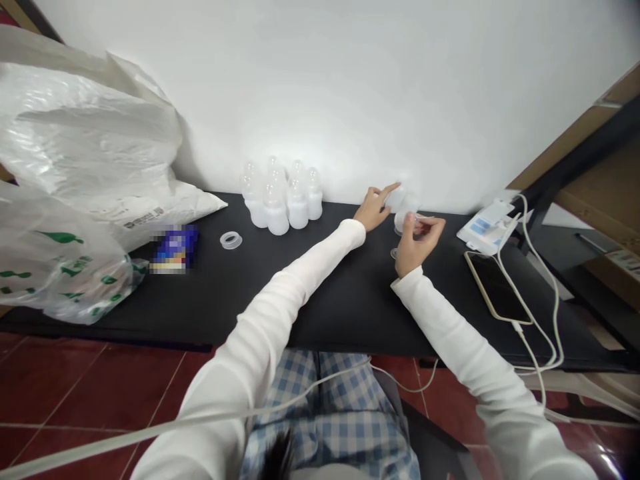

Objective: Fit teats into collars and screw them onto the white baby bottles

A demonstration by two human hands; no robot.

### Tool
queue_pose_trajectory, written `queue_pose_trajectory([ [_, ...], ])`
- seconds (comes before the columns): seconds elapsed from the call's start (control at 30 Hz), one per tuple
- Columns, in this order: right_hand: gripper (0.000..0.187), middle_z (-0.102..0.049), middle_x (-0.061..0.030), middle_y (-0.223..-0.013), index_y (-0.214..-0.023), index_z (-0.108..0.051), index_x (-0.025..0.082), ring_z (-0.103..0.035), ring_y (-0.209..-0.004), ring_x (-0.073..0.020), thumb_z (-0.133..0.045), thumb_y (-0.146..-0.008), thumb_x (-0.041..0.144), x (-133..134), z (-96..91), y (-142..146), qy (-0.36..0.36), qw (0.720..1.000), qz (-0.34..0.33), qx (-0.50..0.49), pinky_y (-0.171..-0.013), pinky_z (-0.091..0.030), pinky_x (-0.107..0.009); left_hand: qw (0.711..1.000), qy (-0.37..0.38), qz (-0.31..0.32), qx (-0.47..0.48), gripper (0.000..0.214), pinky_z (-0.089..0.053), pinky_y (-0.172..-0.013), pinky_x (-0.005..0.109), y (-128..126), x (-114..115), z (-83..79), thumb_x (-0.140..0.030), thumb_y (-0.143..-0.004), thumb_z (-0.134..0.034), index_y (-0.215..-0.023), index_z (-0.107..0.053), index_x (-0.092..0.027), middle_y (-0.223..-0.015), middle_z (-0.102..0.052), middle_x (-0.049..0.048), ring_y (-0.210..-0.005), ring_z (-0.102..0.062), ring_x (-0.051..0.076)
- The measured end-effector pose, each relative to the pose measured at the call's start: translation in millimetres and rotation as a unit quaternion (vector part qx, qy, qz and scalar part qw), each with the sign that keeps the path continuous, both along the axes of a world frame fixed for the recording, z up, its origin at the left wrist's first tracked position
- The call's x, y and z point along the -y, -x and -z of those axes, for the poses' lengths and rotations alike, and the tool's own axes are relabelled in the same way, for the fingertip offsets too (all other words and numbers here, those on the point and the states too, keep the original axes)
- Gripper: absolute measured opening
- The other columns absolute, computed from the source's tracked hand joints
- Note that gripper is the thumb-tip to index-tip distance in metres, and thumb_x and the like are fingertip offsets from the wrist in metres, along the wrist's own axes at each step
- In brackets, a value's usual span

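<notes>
My left hand (374, 208) reaches to the back of the black table, index finger stretched out beside a faint translucent piece (396, 197) near the white wall. I cannot tell whether it touches that piece. My right hand (417, 243) is closed, thumb against fingers, with something clear and small at the fingertips that I cannot make out. Just behind its thumb is a clear round plastic part (399, 223), and a small clear ring (394, 253) lies by the wrist. To the left, several white baby bottles (277, 217) with clear domed caps stand upright in a cluster.
Two stacked translucent rings (231, 241) lie left of the bottles. Past them are a blurred blue packet (176, 248) and bulky white plastic bags (90, 147). At right lie a phone (497, 287), a white box (487, 225) and looping cables. One cable crosses my lap.
</notes>
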State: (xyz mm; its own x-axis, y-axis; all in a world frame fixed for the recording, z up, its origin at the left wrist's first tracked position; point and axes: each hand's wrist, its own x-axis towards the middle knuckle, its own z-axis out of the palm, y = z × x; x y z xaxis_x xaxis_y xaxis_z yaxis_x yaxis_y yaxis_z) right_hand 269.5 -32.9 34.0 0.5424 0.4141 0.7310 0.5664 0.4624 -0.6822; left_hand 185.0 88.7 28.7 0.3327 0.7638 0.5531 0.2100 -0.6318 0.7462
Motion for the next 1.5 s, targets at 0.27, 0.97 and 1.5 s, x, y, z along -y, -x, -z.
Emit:
queue_pose_trajectory([
  [0.27, 0.036, -0.053, -0.0027, -0.086, -0.098, -0.051, 0.025, -0.059, -0.079, -0.0187, -0.049, -0.095, 0.06, -1, -0.9, -5, -0.013, 0.999, 0.03, 0.011, -0.073, -0.054, -0.037, 0.995, -0.065, 0.021, -0.077, 0.028, -0.046, -0.104, 0.051, -45, -21, -20.6, -0.029, -0.085, -0.071, -0.112, -0.068, -0.022, -0.109, -0.05, 0.0114, -0.111, -0.055, 0.032],
  [0.97, 0.036, -0.061, -0.0071, -0.098, -0.096, -0.056, 0.025, -0.06, -0.085, -0.019, -0.061, -0.089, 0.06, -2, 21.0, 19, 0.102, 0.97, -0.219, 0.011, -0.079, -0.055, -0.038, 0.985, -0.059, -0.149, 0.061, 0.066, -0.028, -0.12, 0.052, 99, 70, 18.5, -0.023, -0.074, -0.078, -0.128, -0.042, -0.021, -0.141, -0.038, 0.0168, -0.144, -0.033, 0.032],
  [1.5, 0.045, -0.067, -0.0032, -0.095, -0.102, -0.059, 0.026, -0.066, -0.086, -0.0178, -0.067, -0.082, 0.066, -17, 37.9, 14, 0.159, 0.929, -0.33, -0.046, -0.082, -0.058, -0.037, 0.97, 0.195, -0.041, 0.136, 0.045, -0.047, -0.103, 0.039, 108, 71, 40.8, -0.009, -0.072, -0.07, -0.114, -0.056, -0.019, -0.109, -0.065, 0.0064, -0.108, -0.064, 0.019],
])
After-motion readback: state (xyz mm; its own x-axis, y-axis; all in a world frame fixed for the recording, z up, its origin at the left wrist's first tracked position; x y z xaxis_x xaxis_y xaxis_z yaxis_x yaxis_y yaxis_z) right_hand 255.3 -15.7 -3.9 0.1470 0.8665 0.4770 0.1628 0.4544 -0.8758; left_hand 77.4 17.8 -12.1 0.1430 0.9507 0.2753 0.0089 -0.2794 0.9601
